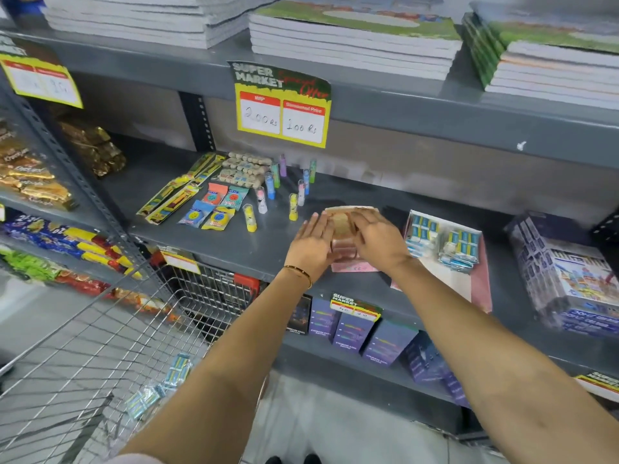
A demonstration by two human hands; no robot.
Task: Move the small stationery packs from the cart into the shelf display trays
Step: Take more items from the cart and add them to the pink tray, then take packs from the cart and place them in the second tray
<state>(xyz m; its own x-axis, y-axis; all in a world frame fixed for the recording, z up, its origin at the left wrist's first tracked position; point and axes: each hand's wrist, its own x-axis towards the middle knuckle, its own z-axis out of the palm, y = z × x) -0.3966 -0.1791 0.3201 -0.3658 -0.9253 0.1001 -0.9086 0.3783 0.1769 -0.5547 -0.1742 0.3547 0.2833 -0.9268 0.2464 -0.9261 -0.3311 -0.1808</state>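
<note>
Hands, left hand (313, 242) and right hand (376, 241), flank pink tray (348, 267) contents.

Grey steel shelving (385, 98), perforated uprights (201, 122); pale floor (335, 430).

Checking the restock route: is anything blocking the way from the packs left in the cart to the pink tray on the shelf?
Partly. Both arms cross above the cart, over the packs, and the left hand and right hand cover the pink tray.
</note>
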